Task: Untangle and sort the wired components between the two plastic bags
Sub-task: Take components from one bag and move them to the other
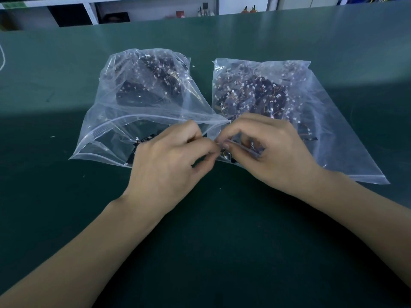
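Pinching wired component (pixel 223 152) btwn left hand (pixel 165 161), right hand (pixel 270 152), orientation unclear

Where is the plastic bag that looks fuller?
In the head view, the fuller bag lies on the right of the green table, beside the other bag, behind the right hand.

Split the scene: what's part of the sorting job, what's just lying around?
In the job: left bag; right bag; wired components inside them; left hand and right hand, pinching a small piece between the bags.

Lying about: white cord at table edge; shelf items behind.
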